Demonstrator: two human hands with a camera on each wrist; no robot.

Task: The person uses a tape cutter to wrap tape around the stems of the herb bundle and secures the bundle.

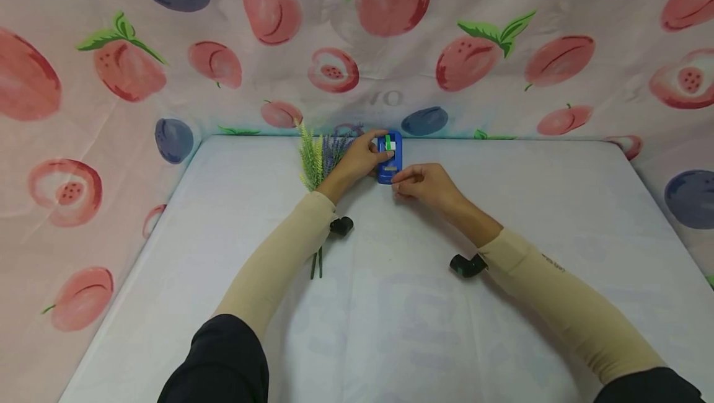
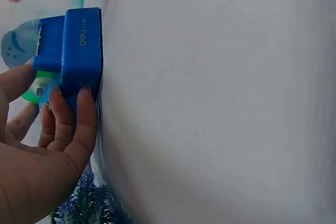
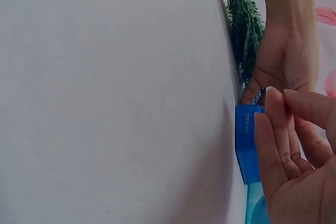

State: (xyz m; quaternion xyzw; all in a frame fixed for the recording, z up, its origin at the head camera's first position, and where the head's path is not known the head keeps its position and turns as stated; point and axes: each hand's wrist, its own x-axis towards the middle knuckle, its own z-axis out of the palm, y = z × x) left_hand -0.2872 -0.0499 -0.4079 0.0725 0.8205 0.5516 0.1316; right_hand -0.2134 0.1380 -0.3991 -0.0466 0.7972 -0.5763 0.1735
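A blue tape dispenser (image 1: pixel 397 166) stands near the far edge of the table, and my left hand (image 1: pixel 358 160) grips it from the left side. In the left wrist view the dispenser's body (image 2: pixel 82 51) shows a toothed cutting edge, and a green ring (image 2: pixel 30 97) lies partly behind the fingers. My right hand (image 1: pixel 428 183) is just right of the dispenser's near end, thumb and forefinger tips together in the right wrist view. Whether a thin strip of tape is between those fingertips cannot be made out.
Artificial flower stems, yellow-green (image 1: pixel 311 158) and purple (image 1: pixel 333 150), lie left of the dispenser, partly under the left forearm. A white cloth covers the table (image 1: pixel 390 316). A fruit-print curtain (image 1: pixel 390 68) hangs behind it.
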